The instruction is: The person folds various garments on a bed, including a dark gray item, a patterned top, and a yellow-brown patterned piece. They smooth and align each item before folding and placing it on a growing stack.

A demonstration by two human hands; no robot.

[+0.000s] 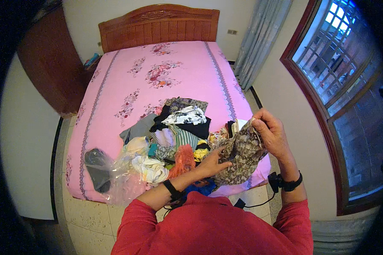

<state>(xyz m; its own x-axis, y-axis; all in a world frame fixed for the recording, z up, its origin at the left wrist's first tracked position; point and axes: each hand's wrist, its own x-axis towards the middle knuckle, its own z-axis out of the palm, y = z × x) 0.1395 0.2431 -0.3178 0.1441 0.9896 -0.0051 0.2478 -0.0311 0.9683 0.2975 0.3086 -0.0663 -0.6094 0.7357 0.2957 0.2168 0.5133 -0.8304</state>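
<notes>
My right hand (269, 132) is raised at the right side of the bed and pinches the top edge of a brown-and-cream patterned garment (244, 157). The cloth hangs down in loose folds. My left hand (214, 162) rests against the left side of that garment, thumb and fingers apart. Left of it lies a heap of mixed clothes, with a red plastic bag (182, 159), a yellow-and-black cloth (201, 151) and a green-and-white striped cloth (184, 137). Higher in the heap is a white cloth with black print (186, 115).
The heap lies on a pink floral bedsheet (191, 86), below a wooden headboard (166, 27). A clear plastic bag (124, 178) and a dark grey item in clear plastic (97, 170) lie at the near left. A barred window (335, 63) and a curtain (260, 44) are at the right.
</notes>
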